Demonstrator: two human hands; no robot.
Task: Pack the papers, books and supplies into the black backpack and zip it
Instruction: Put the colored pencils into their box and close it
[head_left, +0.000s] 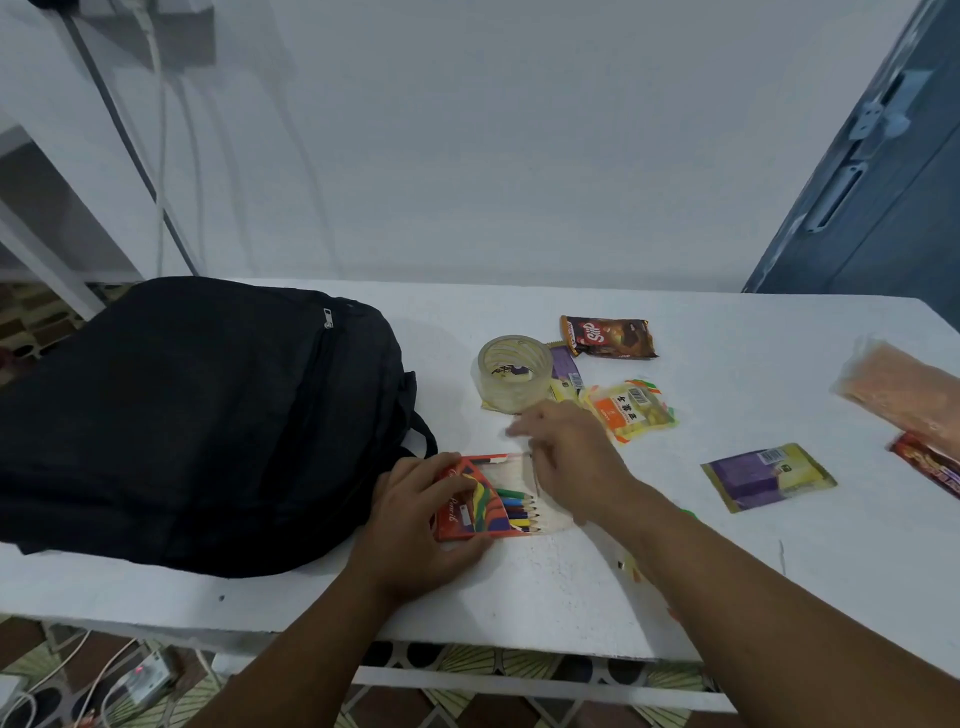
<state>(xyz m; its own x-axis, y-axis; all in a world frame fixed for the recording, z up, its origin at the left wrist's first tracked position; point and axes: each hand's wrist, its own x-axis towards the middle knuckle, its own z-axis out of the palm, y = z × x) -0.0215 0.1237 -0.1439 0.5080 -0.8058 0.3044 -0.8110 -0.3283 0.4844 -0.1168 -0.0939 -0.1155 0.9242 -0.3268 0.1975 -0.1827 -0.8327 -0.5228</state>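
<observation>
Left hand (415, 512) grips the pencil box (485, 501) steady at the black backpack's (197, 415) four o'clock; my right hand (566, 457), blurred, grip unclear, reaches over its open end, I judge to close it.

The backpack (192, 421) lies on the left part of the table (727, 571), its top handle toward the right. Just right of it, near the front edge, sits the pencil box (483, 501), with the left hand (415, 525) on its left end and the right hand (566, 457) over its right end. Beyond the hands stands a tape roll (514, 371). Snack packets (608, 336) lie right of the roll, with more farther right.
</observation>
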